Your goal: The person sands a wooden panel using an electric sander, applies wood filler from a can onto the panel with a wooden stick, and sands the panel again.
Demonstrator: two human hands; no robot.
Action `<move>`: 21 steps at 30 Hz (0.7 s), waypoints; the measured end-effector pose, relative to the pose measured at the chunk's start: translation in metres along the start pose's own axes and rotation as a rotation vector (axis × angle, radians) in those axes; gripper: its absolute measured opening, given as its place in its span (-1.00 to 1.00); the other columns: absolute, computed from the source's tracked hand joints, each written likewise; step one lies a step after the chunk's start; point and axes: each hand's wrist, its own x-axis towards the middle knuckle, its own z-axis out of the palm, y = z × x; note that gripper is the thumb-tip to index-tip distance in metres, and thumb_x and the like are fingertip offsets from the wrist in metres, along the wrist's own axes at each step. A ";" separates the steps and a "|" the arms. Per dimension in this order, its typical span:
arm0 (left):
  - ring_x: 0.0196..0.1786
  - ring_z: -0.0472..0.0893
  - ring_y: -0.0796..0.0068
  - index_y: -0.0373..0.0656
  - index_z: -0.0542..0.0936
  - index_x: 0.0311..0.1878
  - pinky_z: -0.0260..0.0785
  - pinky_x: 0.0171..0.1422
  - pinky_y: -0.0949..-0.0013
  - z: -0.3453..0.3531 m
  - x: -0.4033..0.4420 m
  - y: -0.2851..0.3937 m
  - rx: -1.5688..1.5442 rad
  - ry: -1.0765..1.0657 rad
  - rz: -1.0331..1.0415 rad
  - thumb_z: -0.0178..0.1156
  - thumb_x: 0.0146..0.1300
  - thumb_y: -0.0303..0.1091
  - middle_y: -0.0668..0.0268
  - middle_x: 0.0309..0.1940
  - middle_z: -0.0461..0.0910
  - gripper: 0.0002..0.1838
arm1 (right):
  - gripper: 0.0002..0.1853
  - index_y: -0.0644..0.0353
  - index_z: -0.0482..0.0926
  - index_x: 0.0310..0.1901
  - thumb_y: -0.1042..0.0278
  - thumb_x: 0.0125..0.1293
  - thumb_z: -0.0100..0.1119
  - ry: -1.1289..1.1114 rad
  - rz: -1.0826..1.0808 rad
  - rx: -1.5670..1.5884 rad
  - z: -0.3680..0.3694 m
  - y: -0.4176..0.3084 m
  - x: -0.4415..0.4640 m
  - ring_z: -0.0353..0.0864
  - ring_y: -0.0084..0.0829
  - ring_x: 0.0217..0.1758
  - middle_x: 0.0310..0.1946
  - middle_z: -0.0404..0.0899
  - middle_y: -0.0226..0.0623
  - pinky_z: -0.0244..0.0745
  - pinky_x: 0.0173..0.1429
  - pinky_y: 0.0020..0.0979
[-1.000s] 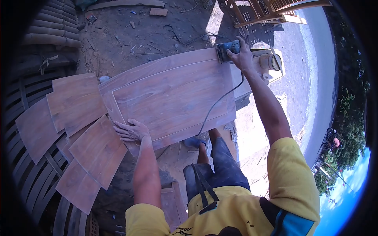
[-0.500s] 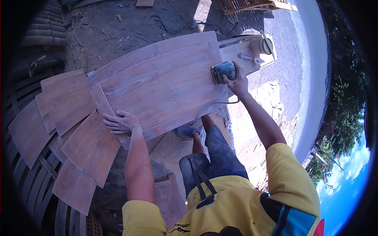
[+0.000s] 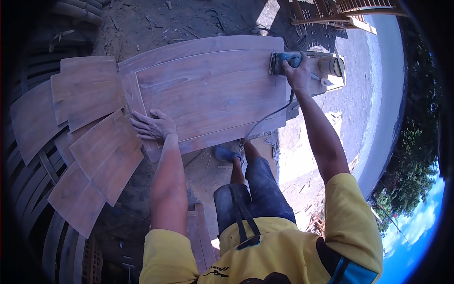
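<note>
A wide wooden panel [image 3: 208,90] with a curved far edge and a framed border lies flat in front of me. My right hand [image 3: 298,75] is wrapped around a blue electric sander [image 3: 287,62], which rests on the panel's right end, near the far corner. Its dark cord [image 3: 269,115] trails over the panel towards my legs. At the panel's left end, my left hand [image 3: 155,126] lies flat on the border with its fingers spread. Pale dust coats that hand.
Several curved wooden boards [image 3: 87,90] overlap on slats at the left. Beyond the sander, a tin can [image 3: 330,66] stands on the bench end. Wooden furniture [image 3: 340,16] sits at the upper right. Another framed panel [image 3: 201,232] is low by my left arm.
The sander and my right hand have moved away from me along the panel's right end. My left hand stays on the left border. The whole view has shifted slightly.
</note>
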 end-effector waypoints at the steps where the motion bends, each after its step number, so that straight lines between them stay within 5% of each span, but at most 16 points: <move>1: 0.78 0.07 -0.07 -0.02 0.11 0.78 -0.15 0.77 -0.36 0.002 0.001 -0.001 0.034 0.005 -0.004 0.01 0.56 0.06 -0.02 0.76 0.07 -0.18 | -0.10 0.07 0.33 0.54 0.01 0.22 0.54 -0.004 0.125 -0.028 0.003 -0.016 0.011 0.71 0.23 0.15 0.14 0.62 0.16 0.63 0.25 0.10; 6: 0.77 0.09 -0.08 -0.02 0.12 0.78 -0.15 0.77 -0.36 0.001 0.000 0.000 0.028 0.011 -0.018 0.01 0.56 0.06 -0.02 0.76 0.07 -0.18 | -0.06 0.14 0.26 0.58 0.03 0.24 0.50 -0.129 -0.062 0.049 0.022 -0.139 -0.010 0.70 0.31 0.11 0.15 0.54 0.37 0.61 0.27 0.12; 10: 0.78 0.08 -0.06 -0.01 0.10 0.78 -0.16 0.78 -0.35 0.001 0.000 0.001 0.030 -0.001 -0.020 0.00 0.57 0.05 0.00 0.76 0.08 -0.19 | 0.01 0.08 0.18 0.63 0.07 0.23 0.53 -0.281 -0.224 0.188 0.066 -0.244 -0.059 0.74 0.31 -0.08 0.08 0.51 0.32 0.72 0.03 0.15; 14: 0.77 0.08 -0.12 0.00 0.08 0.79 -0.19 0.79 -0.36 0.006 0.003 0.000 -0.002 -0.010 -0.008 0.04 0.54 0.04 -0.01 0.76 0.05 -0.15 | 0.06 0.03 0.18 0.65 0.10 0.16 0.59 -0.447 -0.448 0.241 0.089 -0.320 -0.107 0.79 0.28 -0.07 0.20 0.45 0.35 0.75 0.03 0.12; 21: 0.78 0.06 -0.08 0.00 0.08 0.79 -0.18 0.78 -0.36 0.001 0.001 -0.002 0.013 -0.011 0.001 0.02 0.54 0.06 -0.02 0.75 0.07 -0.16 | 0.06 -0.12 0.19 0.66 0.12 0.15 0.59 -0.415 -0.342 0.208 0.069 -0.256 -0.115 0.78 0.27 -0.06 0.23 0.45 0.31 0.75 0.03 0.13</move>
